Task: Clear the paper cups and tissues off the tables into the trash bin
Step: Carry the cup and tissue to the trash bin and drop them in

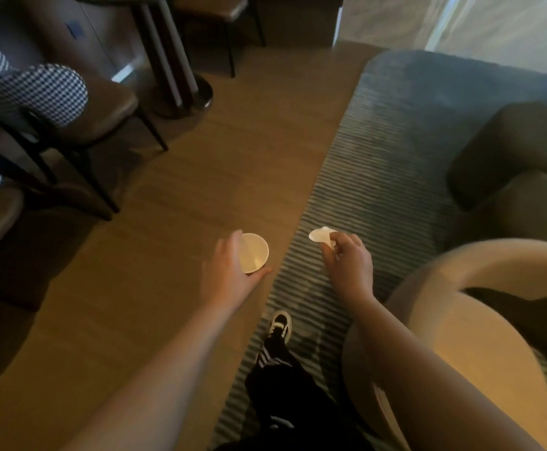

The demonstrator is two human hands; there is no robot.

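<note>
My left hand [228,271] grips a white paper cup [254,253] from the side, its open mouth facing up toward me, held above the wooden floor. To the right, my right hand [347,260] pinches a crumpled white tissue [321,235] between thumb and fingers, over the striped rug. Both arms reach forward at about waist height. No trash bin is in view.
A beige round armchair [460,320] is close at my right, a dark sofa [509,164] beyond it. Chairs with checkered backs [57,92] and a table pedestal [181,92] stand at the left. The striped rug [379,157] borders the wood floor [200,190]. My shoe [280,325] steps forward.
</note>
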